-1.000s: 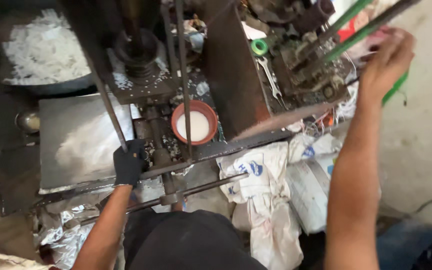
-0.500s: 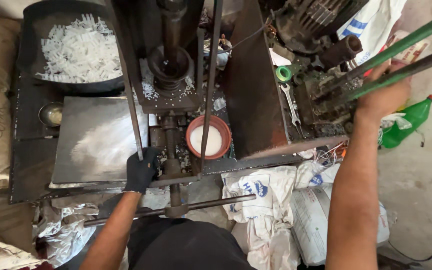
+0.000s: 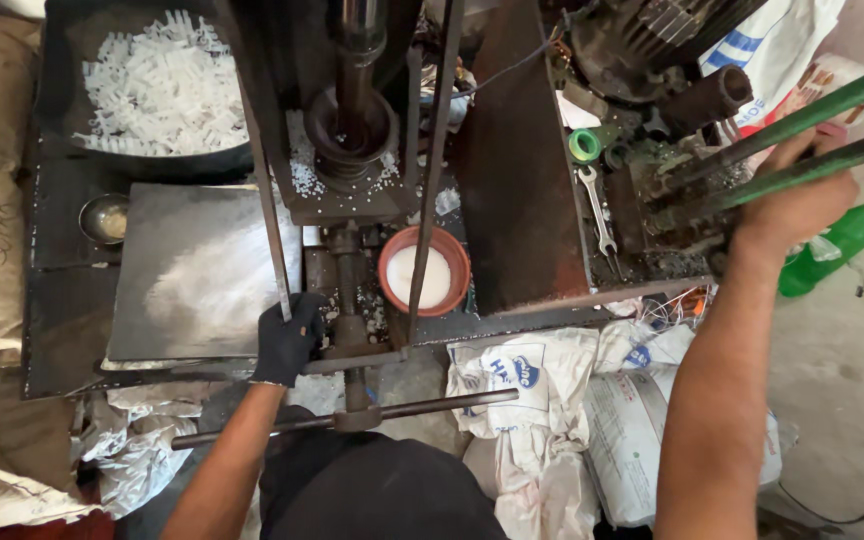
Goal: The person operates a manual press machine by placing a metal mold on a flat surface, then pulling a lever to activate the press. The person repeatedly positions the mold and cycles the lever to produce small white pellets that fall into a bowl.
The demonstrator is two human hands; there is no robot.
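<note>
I look down on a dark metal press machine (image 3: 352, 130). My left hand (image 3: 287, 340), in a black glove, grips a thin upright steel rod (image 3: 270, 230) at the machine's front. My right hand (image 3: 797, 200), bare, is closed around a long green lever bar (image 3: 802, 115) at the right. A red bowl of white powder (image 3: 424, 272) sits just right of the central shaft. A horizontal cross bar (image 3: 352, 415) runs below the left hand.
A black pan of white plastic pieces (image 3: 157, 90) sits at upper left, above a dusty flat steel plate (image 3: 202, 275). A small metal cup (image 3: 104, 218), a wrench (image 3: 597, 210), a green bottle (image 3: 837, 245) and white sacks (image 3: 592, 400) lie around.
My view has shifted and closed in on the machine. My right hand has come down with the green lever bar. My left hand stays on the upright rod.
</note>
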